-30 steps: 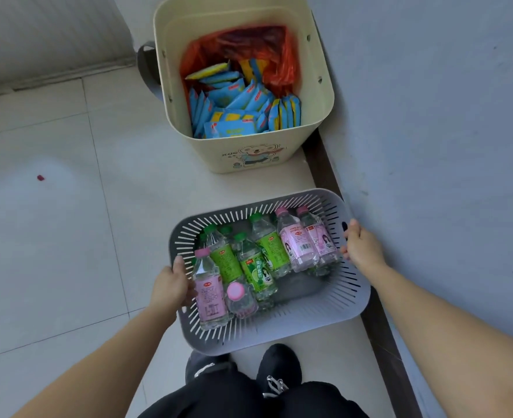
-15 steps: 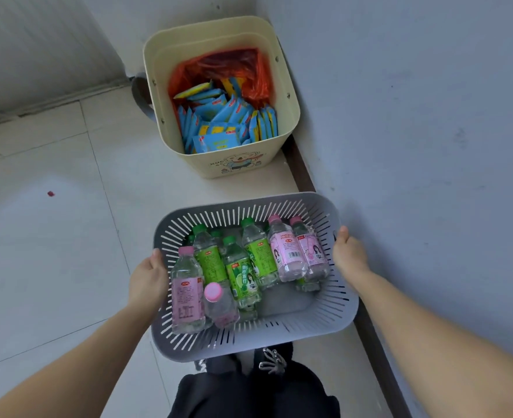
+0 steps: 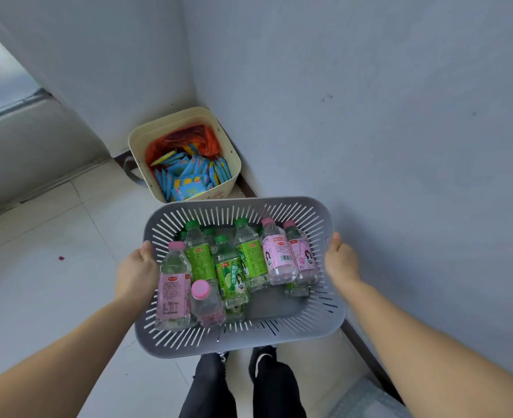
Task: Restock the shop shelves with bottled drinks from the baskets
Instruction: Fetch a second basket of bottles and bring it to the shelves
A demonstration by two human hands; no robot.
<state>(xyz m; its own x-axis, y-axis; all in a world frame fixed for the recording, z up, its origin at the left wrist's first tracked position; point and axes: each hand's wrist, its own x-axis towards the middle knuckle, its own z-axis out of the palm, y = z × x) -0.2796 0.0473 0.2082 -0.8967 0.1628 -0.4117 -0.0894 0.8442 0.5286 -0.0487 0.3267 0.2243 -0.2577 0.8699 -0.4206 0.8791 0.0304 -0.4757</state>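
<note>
I hold a grey slotted basket (image 3: 243,339) in the air in front of me, above my feet. My left hand (image 3: 136,271) grips its left rim and my right hand (image 3: 341,260) grips its right rim. Inside lie several small bottled drinks: green-labelled bottles (image 3: 201,260) in the middle and pink-labelled bottles (image 3: 279,254) at the right, with two more pink ones (image 3: 172,292) at the left front. One pink cap (image 3: 200,289) points up at me.
A cream bin (image 3: 228,152) with blue snack packets and an orange bag stands on the floor in the corner beyond the basket. A grey wall (image 3: 400,131) runs close along my right. Pale floor tiles (image 3: 38,282) spread to the left.
The basket has risen off the floor with both hands on its rims. My view has risen too, so the cream bin now looks smaller and farther away.
</note>
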